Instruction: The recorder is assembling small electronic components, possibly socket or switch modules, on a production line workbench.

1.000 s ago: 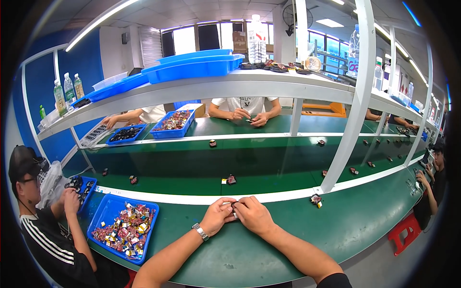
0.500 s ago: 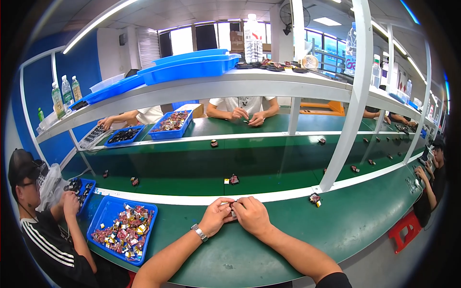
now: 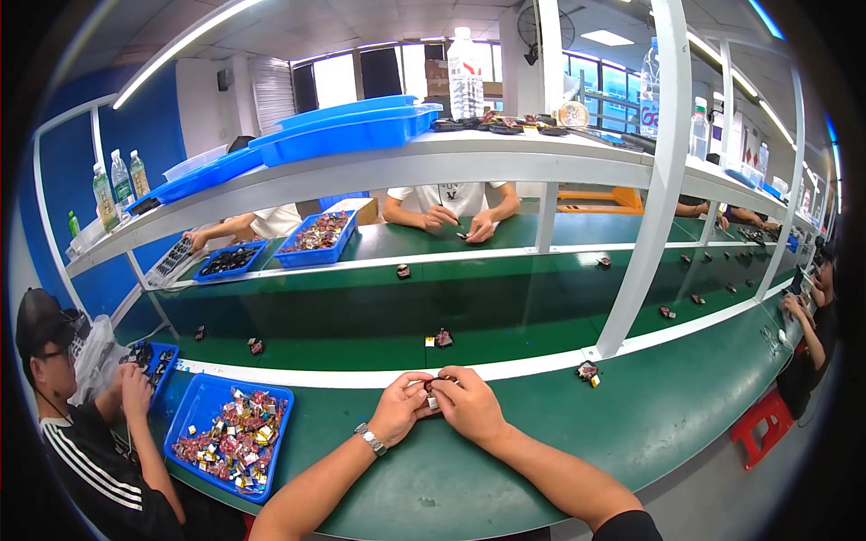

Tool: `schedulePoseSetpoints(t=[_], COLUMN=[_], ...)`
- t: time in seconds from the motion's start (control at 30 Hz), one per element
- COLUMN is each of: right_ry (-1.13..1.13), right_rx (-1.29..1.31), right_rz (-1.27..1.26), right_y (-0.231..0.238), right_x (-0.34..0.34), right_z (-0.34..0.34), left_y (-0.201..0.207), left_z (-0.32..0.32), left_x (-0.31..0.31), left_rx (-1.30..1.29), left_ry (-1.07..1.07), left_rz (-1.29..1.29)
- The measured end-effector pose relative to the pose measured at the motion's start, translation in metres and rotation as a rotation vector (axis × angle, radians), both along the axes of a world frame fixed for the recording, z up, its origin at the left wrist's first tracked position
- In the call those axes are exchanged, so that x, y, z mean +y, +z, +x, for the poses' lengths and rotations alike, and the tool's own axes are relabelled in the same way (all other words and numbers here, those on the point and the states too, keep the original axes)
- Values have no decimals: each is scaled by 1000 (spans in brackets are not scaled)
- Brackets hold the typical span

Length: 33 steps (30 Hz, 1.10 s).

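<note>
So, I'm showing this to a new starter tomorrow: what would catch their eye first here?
Probably the two hands meeting at the bench's near edge, left hand and right hand pinching a small part between them. Next, the blue tray of colourful small pieces at the left. Then the long green conveyor belt dotted with parts, beyond the white strip.

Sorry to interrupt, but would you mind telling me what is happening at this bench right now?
A person sits at a green workbench, pinching a small dark part with a pale end between the left hand and right hand. A blue plastic tray of small mixed-colour parts lies to their left. Other people handle similar parts nearby.
</note>
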State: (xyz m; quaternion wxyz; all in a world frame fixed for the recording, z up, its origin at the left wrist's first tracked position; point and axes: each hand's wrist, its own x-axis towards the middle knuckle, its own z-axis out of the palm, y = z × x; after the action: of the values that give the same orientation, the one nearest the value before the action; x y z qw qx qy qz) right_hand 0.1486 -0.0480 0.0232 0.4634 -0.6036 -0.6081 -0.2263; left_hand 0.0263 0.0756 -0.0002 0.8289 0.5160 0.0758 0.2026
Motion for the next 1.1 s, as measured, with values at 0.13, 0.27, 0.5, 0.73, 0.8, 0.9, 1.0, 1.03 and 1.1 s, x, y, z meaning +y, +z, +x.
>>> schedulePoseSetpoints(t=[0.13,0.27,0.5,0.73,0.8,0.9,1.0,1.03,1.1], right_ry=[25,136,168,-538,-663,-499,-552,-570,-510], right_rx=[436,637,1123,723,-38,143,219,216,334], right_rz=[-93,-113,-209,-315,-53,-227,-363,-437,-376], right_y=[-1,-6,-37,-24,-23,-16,-25,-29,-35], right_x=[2,6,39,33,42,71,82,82,77], right_z=[-2,6,95,155,139,95,85,86,92], left_y=[1,-3,3,-3,-5,-5,-4,-3,-3], left_z=[-1,-1,6,5,6,5,7,7,4], left_x=[1,2,0,9,12,13,11,9,6], left_rx=[-18,-13,49,75,95,108,116,114,114], left_ry=[-43,-47,124,254,231,243,236,243,240], left_rz=[18,24,64,90,130,157,174,171,167])
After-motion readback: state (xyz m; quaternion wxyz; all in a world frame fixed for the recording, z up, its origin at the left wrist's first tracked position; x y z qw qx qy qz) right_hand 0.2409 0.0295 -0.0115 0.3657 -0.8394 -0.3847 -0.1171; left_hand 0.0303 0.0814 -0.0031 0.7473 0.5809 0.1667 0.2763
